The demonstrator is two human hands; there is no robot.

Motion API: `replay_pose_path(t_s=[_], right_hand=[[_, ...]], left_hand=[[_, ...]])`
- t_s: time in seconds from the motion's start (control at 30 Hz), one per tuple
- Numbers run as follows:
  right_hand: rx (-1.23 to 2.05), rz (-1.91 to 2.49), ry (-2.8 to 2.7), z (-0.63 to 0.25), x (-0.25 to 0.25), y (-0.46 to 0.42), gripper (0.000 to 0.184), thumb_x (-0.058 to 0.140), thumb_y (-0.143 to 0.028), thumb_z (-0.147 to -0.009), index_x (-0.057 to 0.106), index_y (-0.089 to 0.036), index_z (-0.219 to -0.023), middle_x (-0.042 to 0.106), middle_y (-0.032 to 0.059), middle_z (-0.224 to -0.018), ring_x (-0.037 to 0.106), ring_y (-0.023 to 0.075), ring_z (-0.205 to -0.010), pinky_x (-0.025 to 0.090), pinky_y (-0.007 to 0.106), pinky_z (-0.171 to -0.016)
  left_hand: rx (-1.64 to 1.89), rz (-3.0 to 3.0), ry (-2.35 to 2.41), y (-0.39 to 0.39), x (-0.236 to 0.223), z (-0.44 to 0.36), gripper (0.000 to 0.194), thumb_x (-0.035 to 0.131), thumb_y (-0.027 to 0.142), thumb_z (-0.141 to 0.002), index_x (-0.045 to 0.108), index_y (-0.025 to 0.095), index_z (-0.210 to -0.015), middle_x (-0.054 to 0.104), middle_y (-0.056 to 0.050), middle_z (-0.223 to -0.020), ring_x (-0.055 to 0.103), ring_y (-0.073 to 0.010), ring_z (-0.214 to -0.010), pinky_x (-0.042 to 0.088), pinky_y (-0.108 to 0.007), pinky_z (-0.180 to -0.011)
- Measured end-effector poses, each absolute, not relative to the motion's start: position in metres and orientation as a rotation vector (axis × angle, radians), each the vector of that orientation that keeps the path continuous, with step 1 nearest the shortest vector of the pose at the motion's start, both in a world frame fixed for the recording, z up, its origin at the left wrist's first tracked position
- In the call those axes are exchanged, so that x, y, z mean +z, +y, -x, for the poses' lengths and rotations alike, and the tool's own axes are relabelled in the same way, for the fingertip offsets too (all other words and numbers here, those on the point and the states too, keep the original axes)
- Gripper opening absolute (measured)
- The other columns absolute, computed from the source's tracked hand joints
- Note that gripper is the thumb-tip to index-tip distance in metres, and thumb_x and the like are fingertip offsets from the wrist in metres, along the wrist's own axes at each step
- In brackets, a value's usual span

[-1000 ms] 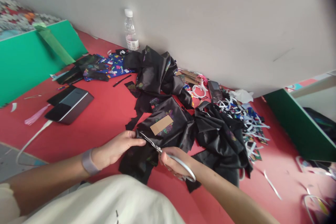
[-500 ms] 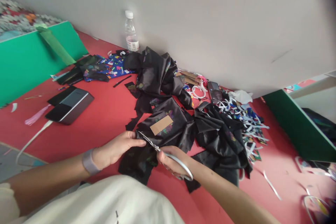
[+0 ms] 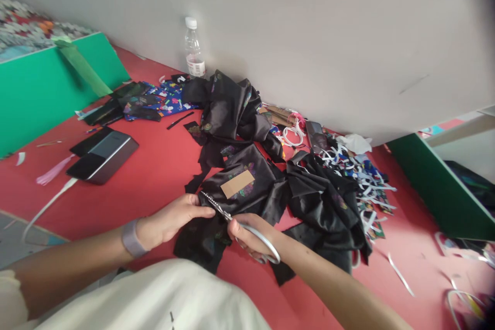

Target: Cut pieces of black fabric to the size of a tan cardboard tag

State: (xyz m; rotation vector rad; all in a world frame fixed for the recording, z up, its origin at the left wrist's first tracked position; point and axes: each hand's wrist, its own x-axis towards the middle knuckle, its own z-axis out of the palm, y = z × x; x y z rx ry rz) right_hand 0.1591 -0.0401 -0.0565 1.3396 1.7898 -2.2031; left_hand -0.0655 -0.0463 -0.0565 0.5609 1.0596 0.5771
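Observation:
My right hand (image 3: 249,237) is closed round the silver handles of a pair of scissors (image 3: 216,207), whose blades point up-left into a piece of black fabric (image 3: 201,240) lying on the red table (image 3: 154,175). My left hand (image 3: 172,219), with a lilac band on its wrist, pinches the edge of that black fabric just left of the blades. A brown cardboard tag (image 3: 237,184) lies on the black cloth right behind the scissors.
More black cloth (image 3: 232,108) is heaped toward the grey wall, beside a plastic bottle (image 3: 193,49). White and coloured strips (image 3: 359,170) lie at the right. A dark tablet (image 3: 102,152) and a white cable (image 3: 46,206) sit at the left. Green boards (image 3: 38,87) flank both sides.
The scissors and my right hand have crept a little up and to the left along the black fabric. My left hand has hardly moved.

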Motion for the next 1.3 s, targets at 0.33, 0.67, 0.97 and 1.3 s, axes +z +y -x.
replay_pose_path(t_s=[0.33, 0.67, 0.97, 1.3], right_hand=[[-2.143, -1.310, 1.879, -0.156, -0.052, -0.033, 0.064, 0.038, -0.082, -0.075, 0.044, -0.018, -0.072, 0.037, -0.0065, -0.050, 0.035, 0.0039, -0.033, 0.026, 0.017, -0.031], [-2.135, -1.290, 1.902, -0.150, -0.052, -0.030, 0.066, 0.035, -0.081, -0.078, 0.048, -0.017, -0.076, 0.039, -0.0058, -0.051, 0.036, 0.0048, -0.038, 0.027, 0.017, -0.036], [-2.099, -1.284, 1.973, -0.143, -0.051, -0.028, 0.067, 0.032, -0.081, -0.079, 0.049, -0.016, -0.077, 0.038, -0.0051, -0.053, 0.036, 0.0057, -0.043, 0.026, 0.018, -0.040], [-2.093, -1.261, 2.033, -0.140, -0.049, -0.027, 0.064, 0.035, -0.080, -0.079, 0.048, -0.017, -0.074, 0.038, -0.0049, -0.053, 0.034, 0.0053, -0.043, 0.024, 0.019, -0.040]], left_hand=[[0.572, -0.604, 1.046, -0.046, -0.055, 0.064, 0.029, 0.079, 0.028, -0.066, 0.075, 0.014, -0.092, 0.076, -0.009, -0.089, 0.069, -0.0243, -0.086, 0.050, -0.033, -0.085], [0.592, -0.692, 0.940, -0.047, -0.060, 0.067, 0.035, 0.075, 0.028, -0.073, 0.071, 0.015, -0.105, 0.073, -0.009, -0.104, 0.066, -0.0273, -0.099, 0.046, -0.039, -0.095], [0.605, -0.746, 0.909, -0.047, -0.061, 0.066, 0.040, 0.072, 0.025, -0.075, 0.069, 0.018, -0.114, 0.073, -0.008, -0.105, 0.065, -0.0288, -0.103, 0.044, -0.042, -0.098], [0.577, -0.768, 0.938, -0.047, -0.053, 0.062, 0.039, 0.073, 0.026, -0.073, 0.069, 0.017, -0.111, 0.073, -0.007, -0.104, 0.066, -0.0267, -0.099, 0.047, -0.038, -0.093]])
